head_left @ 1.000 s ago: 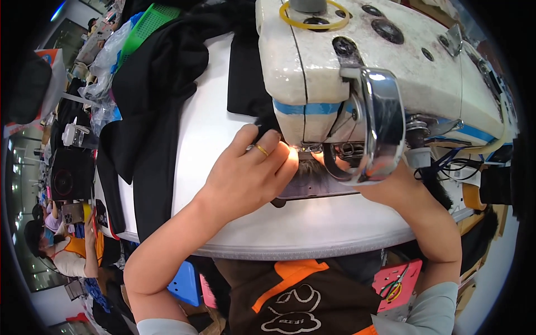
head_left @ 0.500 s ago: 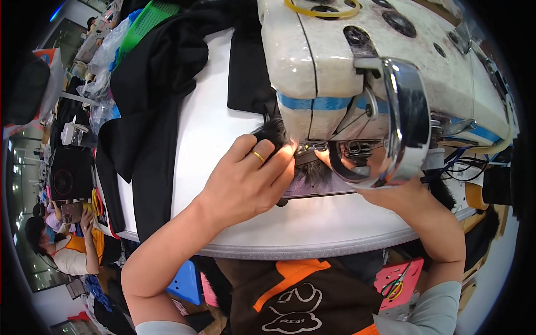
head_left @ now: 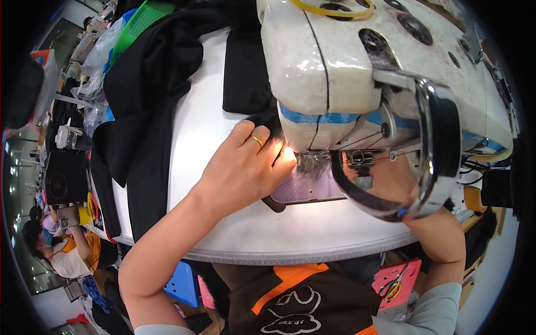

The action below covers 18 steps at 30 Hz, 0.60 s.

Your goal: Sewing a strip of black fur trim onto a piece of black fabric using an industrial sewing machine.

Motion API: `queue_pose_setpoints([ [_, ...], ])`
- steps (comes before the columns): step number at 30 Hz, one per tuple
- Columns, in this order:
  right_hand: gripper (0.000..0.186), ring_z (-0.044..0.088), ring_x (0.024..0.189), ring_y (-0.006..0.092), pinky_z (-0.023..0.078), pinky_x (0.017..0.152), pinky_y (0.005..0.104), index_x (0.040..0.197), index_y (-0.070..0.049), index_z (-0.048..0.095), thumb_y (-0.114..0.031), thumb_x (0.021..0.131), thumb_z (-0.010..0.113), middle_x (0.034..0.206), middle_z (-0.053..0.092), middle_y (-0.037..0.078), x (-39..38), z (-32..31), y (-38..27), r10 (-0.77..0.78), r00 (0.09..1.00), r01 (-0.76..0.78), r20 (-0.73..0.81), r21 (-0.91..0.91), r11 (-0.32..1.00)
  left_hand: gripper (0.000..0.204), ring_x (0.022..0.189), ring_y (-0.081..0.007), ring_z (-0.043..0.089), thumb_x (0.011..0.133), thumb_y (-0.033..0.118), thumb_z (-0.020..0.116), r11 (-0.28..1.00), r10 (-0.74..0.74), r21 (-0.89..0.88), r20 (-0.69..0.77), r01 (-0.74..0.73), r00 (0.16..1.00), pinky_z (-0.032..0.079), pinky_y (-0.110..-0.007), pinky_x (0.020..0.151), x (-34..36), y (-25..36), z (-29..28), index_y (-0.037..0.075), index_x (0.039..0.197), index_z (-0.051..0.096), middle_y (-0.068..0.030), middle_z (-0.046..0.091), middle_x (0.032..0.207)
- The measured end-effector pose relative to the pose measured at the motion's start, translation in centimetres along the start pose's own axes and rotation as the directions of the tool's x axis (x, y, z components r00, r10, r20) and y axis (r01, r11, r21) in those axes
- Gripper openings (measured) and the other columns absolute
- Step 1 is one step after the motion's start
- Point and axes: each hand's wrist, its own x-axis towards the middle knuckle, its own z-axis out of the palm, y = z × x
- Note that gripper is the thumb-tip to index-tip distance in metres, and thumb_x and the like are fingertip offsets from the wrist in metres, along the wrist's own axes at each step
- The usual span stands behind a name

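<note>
My left hand, with a gold ring on one finger, is closed on a piece of dark fur beside the sewing machine's needle area. Its fingertips sit under the machine's bright lamp, against the head's left side. Grey-black fur lies over the shiny metal plate. To the right, my right hand shows only partly, behind the chrome-rimmed ring on the machine. Its fingers are largely hidden there. The white sewing machine with blue tape fills the upper right.
Black cloth lies across the white table on the left, near a green basket. A curved grey edge borders the table in front of me. Scissors lie on a pink tray below. Another person sits far left.
My right hand has drawn right, away from the needle area. The chrome-rimmed ring appears farther right and lower. More of the metal plate shows; my left hand stays at the fur.
</note>
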Motion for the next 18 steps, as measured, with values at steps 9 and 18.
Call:
queue_pose_setpoints([
  [9, 0.037, 0.058, 0.124, 0.0322, 0.039, 0.110, 0.0532, 0.119, -0.008, 0.067, -0.034, 0.091, 0.065, 0.128, 0.067, 0.012, 0.0, 0.1, -1.8, -0.148, 0.989, 0.103, -0.022, -0.616, 0.781, 0.026, 0.083, -0.0204, 0.054, 0.079, 0.015, 0.064, 0.999, -0.030, 0.036, 0.022, 0.029, 0.999, 0.040, -0.033, 0.077, -0.1, 0.4, 0.1, 0.005, 0.104, 0.068, -0.0002, 0.052, 0.072],
  [18, 0.038, 0.056, 0.127, 0.0351, 0.036, 0.111, 0.0548, 0.121, -0.009, 0.066, -0.032, 0.091, 0.066, 0.132, 0.064, 0.013, 0.0, 0.1, -2.2, -0.119, 0.992, 0.052, -0.040, -0.734, 0.677, 0.032, 0.081, -0.0198, 0.054, 0.080, 0.013, 0.063, 0.992, 0.005, 0.122, 0.058, -0.012, 0.998, 0.039, -0.032, 0.076, 0.0, 0.8, 0.0, 0.003, 0.110, 0.068, -0.0002, 0.050, 0.070],
])
